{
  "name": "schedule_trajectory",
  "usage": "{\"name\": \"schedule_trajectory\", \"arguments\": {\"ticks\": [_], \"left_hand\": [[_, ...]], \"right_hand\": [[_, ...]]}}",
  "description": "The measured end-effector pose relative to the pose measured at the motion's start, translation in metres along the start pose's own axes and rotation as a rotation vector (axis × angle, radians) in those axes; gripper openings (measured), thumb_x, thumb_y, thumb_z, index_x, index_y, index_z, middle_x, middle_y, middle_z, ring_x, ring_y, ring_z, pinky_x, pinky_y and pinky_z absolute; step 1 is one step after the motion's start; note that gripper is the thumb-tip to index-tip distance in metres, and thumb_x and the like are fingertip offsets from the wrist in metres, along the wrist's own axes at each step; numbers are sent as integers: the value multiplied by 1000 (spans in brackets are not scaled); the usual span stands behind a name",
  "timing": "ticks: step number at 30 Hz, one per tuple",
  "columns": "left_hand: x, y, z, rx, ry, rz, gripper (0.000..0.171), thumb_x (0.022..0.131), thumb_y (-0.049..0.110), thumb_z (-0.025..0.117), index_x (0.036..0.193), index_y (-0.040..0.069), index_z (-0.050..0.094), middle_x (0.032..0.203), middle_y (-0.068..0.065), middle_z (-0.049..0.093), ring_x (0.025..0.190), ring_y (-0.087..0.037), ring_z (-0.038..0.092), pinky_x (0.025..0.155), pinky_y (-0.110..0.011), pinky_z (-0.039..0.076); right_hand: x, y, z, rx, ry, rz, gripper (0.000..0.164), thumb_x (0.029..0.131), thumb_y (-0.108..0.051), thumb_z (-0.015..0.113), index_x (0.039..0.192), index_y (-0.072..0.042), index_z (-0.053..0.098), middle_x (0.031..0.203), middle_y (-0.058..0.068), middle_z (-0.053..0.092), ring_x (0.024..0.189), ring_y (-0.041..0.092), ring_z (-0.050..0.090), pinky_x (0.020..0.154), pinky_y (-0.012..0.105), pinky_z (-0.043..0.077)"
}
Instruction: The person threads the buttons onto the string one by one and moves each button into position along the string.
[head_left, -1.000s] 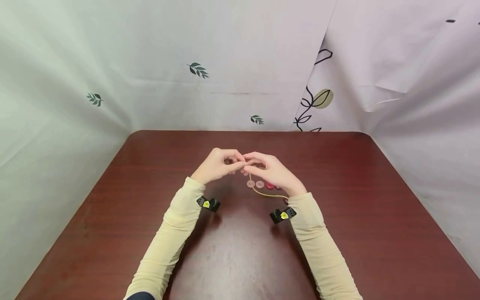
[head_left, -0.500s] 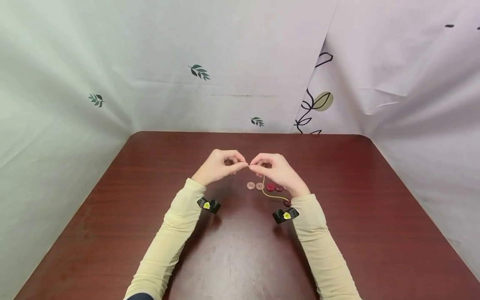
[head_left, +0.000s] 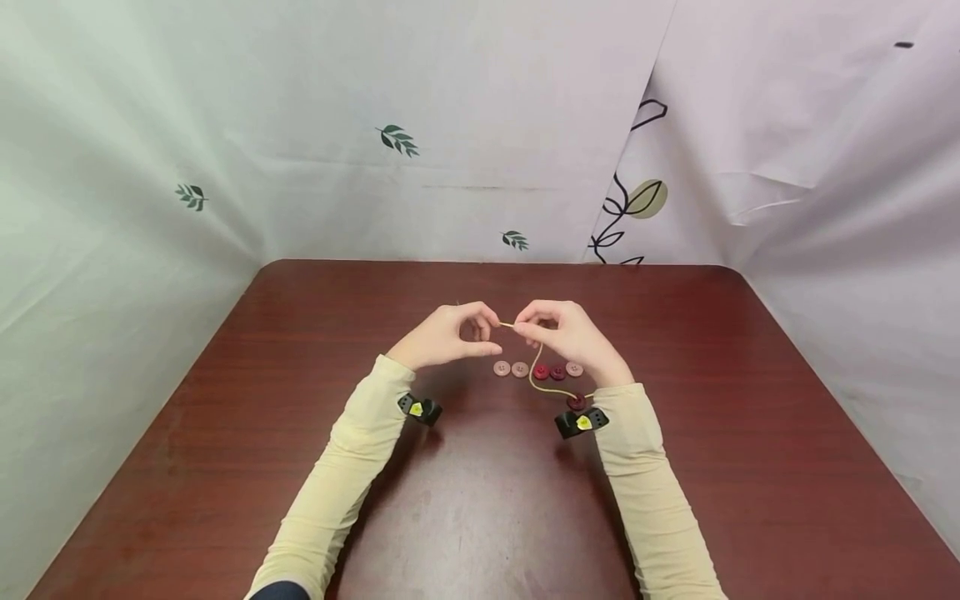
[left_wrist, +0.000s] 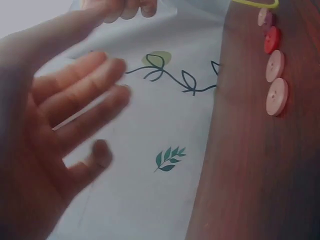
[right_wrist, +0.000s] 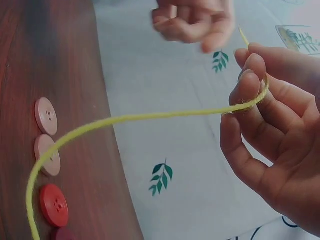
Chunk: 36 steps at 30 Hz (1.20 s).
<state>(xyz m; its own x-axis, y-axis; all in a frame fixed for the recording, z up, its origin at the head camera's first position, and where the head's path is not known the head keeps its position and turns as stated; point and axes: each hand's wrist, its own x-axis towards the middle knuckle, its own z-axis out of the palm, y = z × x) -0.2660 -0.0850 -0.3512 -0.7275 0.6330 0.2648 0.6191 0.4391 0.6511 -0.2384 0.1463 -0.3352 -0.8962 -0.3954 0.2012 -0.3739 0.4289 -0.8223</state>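
Note:
My right hand (head_left: pixel 572 335) pinches a yellow cord (right_wrist: pixel 150 116) between thumb and fingertips, and the cord's short end sticks out past them. From there the cord hangs down to a dark red button (head_left: pixel 576 402) on the table and shows again on that button's other side. My left hand (head_left: pixel 448 337) is raised opposite, thumb spread away from the fingers, its fingertips close to the cord's end. Below the hands lies a row of buttons: two pale pink buttons (head_left: pixel 511 369), a red button (head_left: pixel 542 372), a dark red one and another pink one.
The buttons lie on a reddish-brown wooden table (head_left: pixel 300 433). White cloth (head_left: pixel 480 125) printed with leaves hangs behind and at both sides. Each sleeved wrist carries a black camera strap (head_left: pixel 581 422).
My hands, which were together at the cord, have moved apart. The right hand has shifted right with the cord, drawing its hanging part rightward. The left thumb has parted from the fingers.

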Motion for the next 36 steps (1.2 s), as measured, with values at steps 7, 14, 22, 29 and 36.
{"name": "schedule_trajectory", "arguments": {"ticks": [7, 14, 22, 29, 36], "left_hand": [[5, -10, 12, 77, -111, -74, 34, 81, 23, 77, 109, 8, 65, 96, -5, 69, 91, -16, 63, 86, -37, 52], [7, -8, 28, 229, -195, -138, 38, 83, 31, 75, 113, 9, 66, 106, -4, 67, 99, -20, 63, 90, -36, 50], [6, -10, 47, 363, -263, -149, 48, 84, 27, 74, 126, 8, 61, 123, -8, 62, 115, -25, 58, 100, -40, 45], [5, -12, 58, 478, -243, -122, 44, 86, 29, 72, 124, 9, 65, 114, -7, 60, 107, -26, 56, 89, -42, 45], [5, -14, 63, 522, -185, -86, 22, 89, 26, 69, 107, 14, 71, 96, -3, 60, 90, -20, 57, 75, -35, 42]], "right_hand": [[-2, 4, -9, 13, 7, 25, 13, 90, -14, 68, 94, -1, 69, 69, 5, 64, 68, 24, 63, 68, 27, 50], [-4, 7, -14, 21, -1, 43, 12, 90, -15, 68, 94, -4, 69, 73, 13, 65, 71, 32, 63, 72, 36, 52], [-4, 8, -14, -5, -18, 54, 14, 91, -15, 67, 94, -1, 69, 71, 6, 65, 71, 30, 63, 70, 30, 51], [-4, 8, -13, -42, -21, 61, 14, 91, -17, 67, 93, -3, 69, 72, 8, 65, 70, 27, 64, 68, 28, 49], [-6, 7, -14, -44, -28, 58, 10, 91, -17, 67, 91, -7, 69, 77, 20, 65, 70, 29, 63, 65, 26, 48]]}}
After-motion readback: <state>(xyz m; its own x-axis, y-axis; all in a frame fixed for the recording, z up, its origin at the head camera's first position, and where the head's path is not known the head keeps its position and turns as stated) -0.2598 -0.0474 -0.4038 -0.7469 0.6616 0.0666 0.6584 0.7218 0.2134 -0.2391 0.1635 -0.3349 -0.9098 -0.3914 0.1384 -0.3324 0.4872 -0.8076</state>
